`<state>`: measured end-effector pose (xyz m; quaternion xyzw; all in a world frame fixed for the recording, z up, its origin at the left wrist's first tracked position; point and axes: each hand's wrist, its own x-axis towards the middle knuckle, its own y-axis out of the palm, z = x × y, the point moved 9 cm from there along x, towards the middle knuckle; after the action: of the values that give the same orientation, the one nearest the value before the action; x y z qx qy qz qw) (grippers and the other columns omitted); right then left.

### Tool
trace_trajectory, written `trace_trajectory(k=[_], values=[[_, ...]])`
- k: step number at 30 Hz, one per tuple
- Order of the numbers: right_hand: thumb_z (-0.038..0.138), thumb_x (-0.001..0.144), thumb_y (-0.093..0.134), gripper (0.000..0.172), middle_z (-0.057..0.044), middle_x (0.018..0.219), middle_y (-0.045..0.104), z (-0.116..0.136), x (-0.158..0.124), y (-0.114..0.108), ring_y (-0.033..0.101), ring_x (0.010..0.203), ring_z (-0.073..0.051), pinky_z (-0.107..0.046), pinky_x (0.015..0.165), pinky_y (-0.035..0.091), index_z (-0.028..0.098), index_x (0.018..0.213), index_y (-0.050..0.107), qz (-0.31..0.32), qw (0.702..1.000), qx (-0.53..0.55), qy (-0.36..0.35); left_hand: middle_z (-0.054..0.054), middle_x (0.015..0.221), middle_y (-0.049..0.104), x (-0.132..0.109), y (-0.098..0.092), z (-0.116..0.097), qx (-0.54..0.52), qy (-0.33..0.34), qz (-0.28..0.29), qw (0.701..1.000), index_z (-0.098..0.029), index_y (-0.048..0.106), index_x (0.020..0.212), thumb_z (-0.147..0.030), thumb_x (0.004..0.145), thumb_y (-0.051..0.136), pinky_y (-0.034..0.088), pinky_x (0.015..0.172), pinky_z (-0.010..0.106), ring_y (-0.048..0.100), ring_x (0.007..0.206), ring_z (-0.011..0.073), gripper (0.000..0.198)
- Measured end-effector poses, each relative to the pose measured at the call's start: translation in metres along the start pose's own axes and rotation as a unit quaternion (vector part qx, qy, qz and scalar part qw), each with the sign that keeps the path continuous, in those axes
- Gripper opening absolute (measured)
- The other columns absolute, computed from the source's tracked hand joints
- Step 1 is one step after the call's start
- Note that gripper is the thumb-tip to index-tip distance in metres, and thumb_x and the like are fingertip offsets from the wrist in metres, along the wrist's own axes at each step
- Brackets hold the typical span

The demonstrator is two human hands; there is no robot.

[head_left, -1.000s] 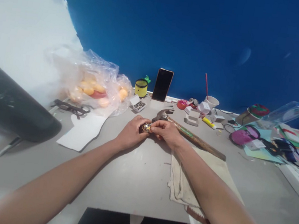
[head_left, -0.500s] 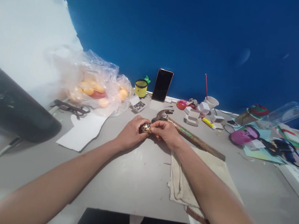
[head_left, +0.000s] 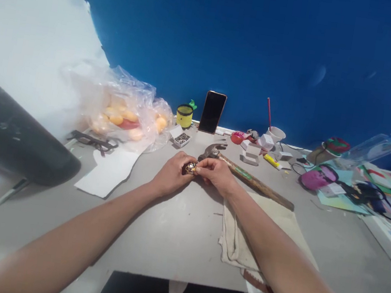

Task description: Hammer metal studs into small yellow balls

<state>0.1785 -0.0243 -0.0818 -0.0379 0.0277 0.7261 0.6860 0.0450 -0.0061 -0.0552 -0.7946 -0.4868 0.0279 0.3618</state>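
Nearest me, my two bare forearms reach in over the grey tabletop [head_left: 167, 240], and a folded cream cloth [head_left: 239, 236] lies partly beneath my right one. Farther in, my hands meet around a small dark piece [head_left: 191, 168] with shiny, gold-coloured bits on its face. My left hand [head_left: 174, 171] is curled about its left side, the fingers closed and the thumb along the near edge, so that hand has the firm hold. My right hand [head_left: 216, 173] comes from the other side, thumb and fingertip pinched together on the right edge; whether a tiny separate part sits between them, I can't tell.

The piece lies directly between the two sets of fingers, touching both, its shiny face turned partly up toward me. It looks roundish, and I can't make out a long axis. Neither hand is nearer; the left merely covers more of it.

Just beyond my right hand rests a claw hammer [head_left: 254, 181], head close past the knuckles, handle slanting right and toward me. Past my left hand, a small white box [head_left: 182, 139] holds metal bits. Farther back, a dark-screened phone [head_left: 213, 112] leans upright near the blue wall [head_left: 234, 35].
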Motion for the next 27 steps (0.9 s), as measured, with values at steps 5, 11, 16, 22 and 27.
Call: trace_trajectory(k=[5,11,16,22,27], values=[[0.035,0.065,0.081,0.023,0.003,0.053,0.060,0.0010,0.0001,0.0004,0.047,0.047,-0.008,-0.021,0.046,0.038,0.017,0.072,0.070,0.002,1.000,-0.016,-0.020,0.006,0.099,0.065,0.0005,0.0003,-0.0015,0.016,0.005,-0.005,1.000,-0.019,0.071,0.098,-0.023,0.079,0.069,0.053,0.090,0.036,0.063,0.095,0.0231,0.019],[0.033,0.065,0.081,0.022,0.001,0.060,0.066,-0.0014,0.0014,0.0005,0.052,0.045,-0.009,-0.021,0.043,0.044,0.017,0.072,0.066,0.008,1.000,-0.011,-0.014,0.006,0.102,0.072,0.0009,0.0001,-0.0014,0.024,0.004,-0.008,1.000,-0.019,0.072,0.099,-0.022,0.079,0.068,0.053,0.091,0.036,0.066,0.093,0.0232,0.021],[0.032,0.068,0.079,0.022,0.001,0.064,0.068,-0.0025,0.0010,0.0026,0.056,0.044,-0.009,-0.020,0.042,0.048,0.018,0.073,0.064,0.006,1.000,-0.008,-0.011,0.005,0.097,0.073,0.0003,-0.0003,-0.0026,0.016,0.007,-0.011,1.000,-0.020,0.076,0.099,-0.023,0.078,0.066,0.053,0.084,0.033,0.068,0.087,0.0218,0.023],[0.028,0.072,0.076,0.017,0.003,0.062,0.064,0.0000,0.0005,0.0049,0.057,0.043,-0.009,-0.020,0.042,0.050,0.018,0.074,0.062,0.002,0.999,-0.036,-0.021,0.005,0.095,0.073,-0.0012,-0.0017,-0.0034,0.020,0.011,-0.025,0.999,-0.021,0.076,0.095,-0.024,0.076,0.065,0.053,0.081,0.032,0.068,0.086,0.0214,0.022],[0.028,0.075,0.075,0.016,0.003,0.064,0.064,0.0017,0.0008,0.0070,0.058,0.047,-0.009,-0.021,0.043,0.052,0.019,0.075,0.062,0.006,0.998,-0.052,-0.032,0.005,0.095,0.074,-0.0012,-0.0020,-0.0041,0.019,0.007,-0.029,0.999,-0.021,0.076,0.091,-0.022,0.074,0.063,0.052,0.082,0.031,0.068,0.088,0.0214,0.021]])
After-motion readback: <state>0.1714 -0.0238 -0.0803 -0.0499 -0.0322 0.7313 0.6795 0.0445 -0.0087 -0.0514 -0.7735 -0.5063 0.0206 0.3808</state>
